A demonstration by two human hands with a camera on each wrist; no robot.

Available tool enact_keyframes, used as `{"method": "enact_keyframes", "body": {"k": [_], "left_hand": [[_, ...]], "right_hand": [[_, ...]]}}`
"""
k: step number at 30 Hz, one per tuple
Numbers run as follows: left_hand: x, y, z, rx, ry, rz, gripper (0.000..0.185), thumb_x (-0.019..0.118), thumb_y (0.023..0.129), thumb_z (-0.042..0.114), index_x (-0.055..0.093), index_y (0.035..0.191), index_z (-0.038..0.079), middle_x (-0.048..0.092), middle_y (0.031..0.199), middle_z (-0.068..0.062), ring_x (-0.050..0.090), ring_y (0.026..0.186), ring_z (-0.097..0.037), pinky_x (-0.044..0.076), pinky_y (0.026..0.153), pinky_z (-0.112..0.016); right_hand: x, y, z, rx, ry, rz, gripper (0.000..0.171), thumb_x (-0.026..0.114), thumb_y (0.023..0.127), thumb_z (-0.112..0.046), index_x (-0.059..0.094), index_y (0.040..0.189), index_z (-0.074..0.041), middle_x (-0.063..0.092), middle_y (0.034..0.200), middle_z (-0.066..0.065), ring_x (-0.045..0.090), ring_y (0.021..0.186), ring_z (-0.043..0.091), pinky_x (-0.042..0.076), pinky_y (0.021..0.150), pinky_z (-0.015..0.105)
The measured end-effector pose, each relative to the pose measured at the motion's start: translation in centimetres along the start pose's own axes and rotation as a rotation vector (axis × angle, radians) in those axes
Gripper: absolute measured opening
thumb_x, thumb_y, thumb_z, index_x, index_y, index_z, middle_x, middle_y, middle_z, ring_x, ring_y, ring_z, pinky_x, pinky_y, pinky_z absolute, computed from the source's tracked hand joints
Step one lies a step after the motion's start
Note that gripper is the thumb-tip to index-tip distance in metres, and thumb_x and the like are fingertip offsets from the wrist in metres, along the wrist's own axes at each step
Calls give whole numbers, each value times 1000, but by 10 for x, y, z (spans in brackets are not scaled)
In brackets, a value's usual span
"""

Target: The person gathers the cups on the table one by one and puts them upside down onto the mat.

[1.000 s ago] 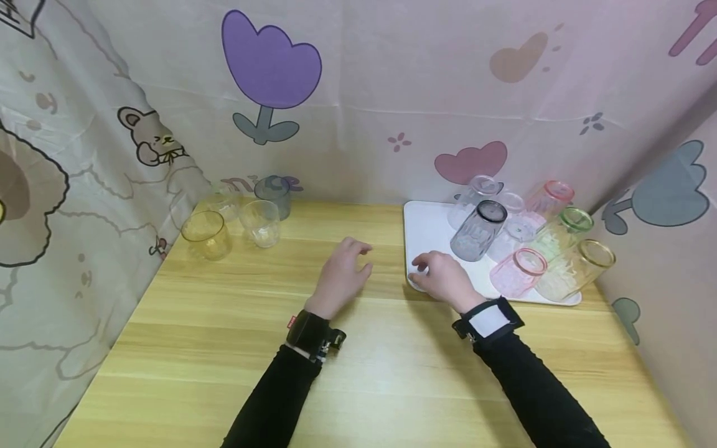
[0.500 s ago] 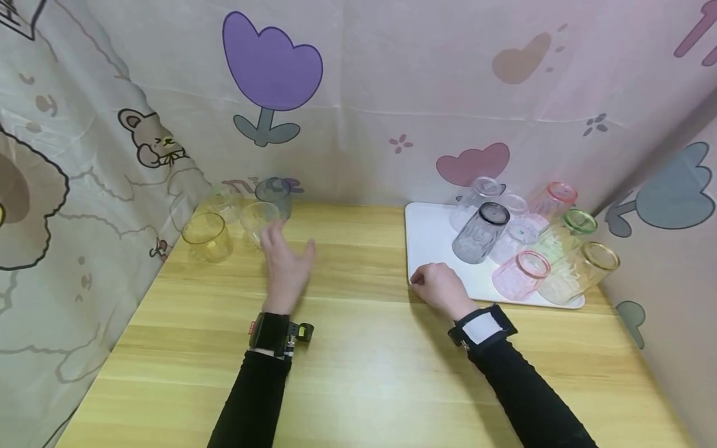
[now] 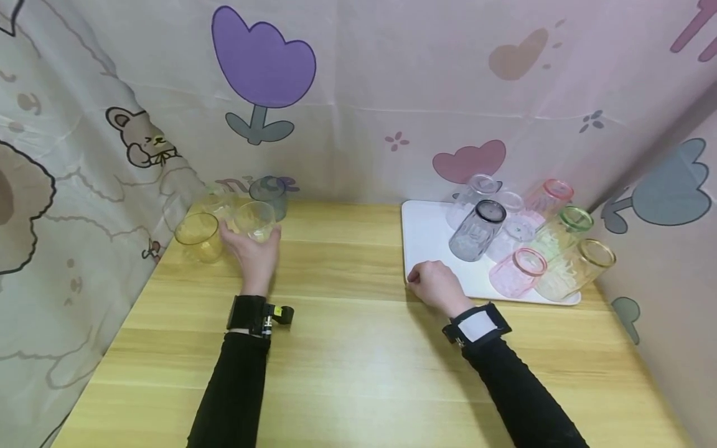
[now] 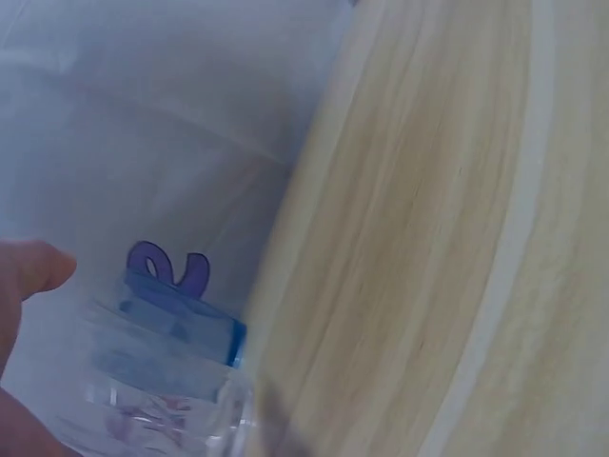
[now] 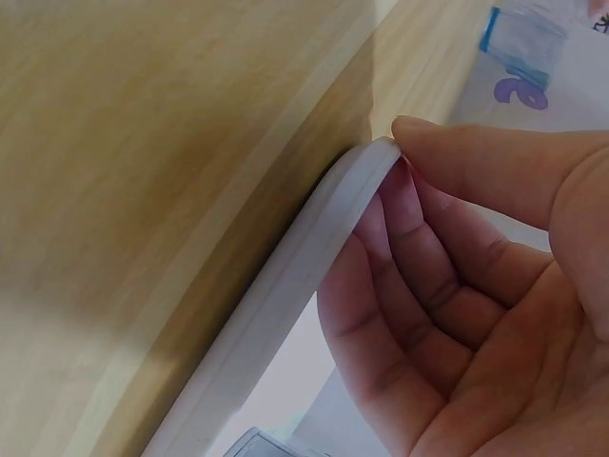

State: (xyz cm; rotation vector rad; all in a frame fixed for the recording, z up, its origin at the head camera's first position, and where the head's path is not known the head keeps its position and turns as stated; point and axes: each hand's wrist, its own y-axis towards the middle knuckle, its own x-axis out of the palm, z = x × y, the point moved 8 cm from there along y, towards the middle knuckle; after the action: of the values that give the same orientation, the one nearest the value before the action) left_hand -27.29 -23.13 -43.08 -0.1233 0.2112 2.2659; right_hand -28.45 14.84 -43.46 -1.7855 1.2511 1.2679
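My left hand [image 3: 251,244] reaches to the back left of the wooden table [image 3: 358,348] and curls round the base of a clear glass [image 3: 255,218], thumb on its left and fingers on its right. The left wrist view shows that glass [image 4: 162,390] low in the frame, with my thumb [image 4: 29,271] beside it. My right hand [image 3: 427,281] pinches the near left corner of a white tray [image 3: 428,233]. In the right wrist view the thumb [image 5: 476,157] lies on the tray rim [image 5: 285,276], with the fingers curled against it.
A yellow glass [image 3: 197,235], a grey glass [image 3: 269,191] and another clear glass [image 3: 215,202] stand round the held one. On the tray lie several tipped glasses, among them grey [image 3: 477,231], pink [image 3: 518,270], green [image 3: 562,230] and amber [image 3: 577,267]. Printed cloth walls the table.
My left hand has swung from the table's middle leftward and back to the clear glass and closed round it. My right hand has stayed on the tray corner.
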Motion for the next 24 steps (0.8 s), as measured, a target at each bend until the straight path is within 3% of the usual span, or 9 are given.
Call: {"method": "enact_keyframes", "body": {"k": [6, 12, 19, 24], "left_hand": [[5, 14, -18, -122, 1, -46, 122, 85, 87, 34, -6, 164, 8, -5, 172, -16, 5, 158, -28, 12, 129, -37], [10, 26, -28, -152, 8, -80, 115, 85, 87, 30, 1, 163, 8, 7, 170, -17, 14, 157, -30, 18, 128, -37], [10, 27, -31, -164, -54, -77, 98, 84, 89, 21, 14, 157, 7, 21, 163, -17, 24, 153, -29, 26, 126, -34], [12, 22, -31, -203, -100, -108, 95, 83, 90, 21, 14, 156, 8, 19, 163, -13, 19, 156, -27, 26, 126, -34]], "right_hand": [[0, -1, 0, 7, 4, -1, 4, 78, 86, -11, 80, 89, -8, 77, 84, 4, 73, 82, 29, 60, 74, 47], [-1, -1, 1, 13, -1, 5, 4, 78, 86, -11, 80, 89, -9, 76, 84, 4, 72, 82, 28, 60, 74, 47], [1, -2, 2, 39, 2, -10, 5, 79, 87, -13, 79, 90, -10, 76, 85, 4, 72, 83, 28, 59, 73, 46], [2, -3, 4, 49, 2, -5, 5, 79, 87, -14, 79, 91, -10, 76, 85, 4, 72, 83, 28, 59, 73, 47]]}}
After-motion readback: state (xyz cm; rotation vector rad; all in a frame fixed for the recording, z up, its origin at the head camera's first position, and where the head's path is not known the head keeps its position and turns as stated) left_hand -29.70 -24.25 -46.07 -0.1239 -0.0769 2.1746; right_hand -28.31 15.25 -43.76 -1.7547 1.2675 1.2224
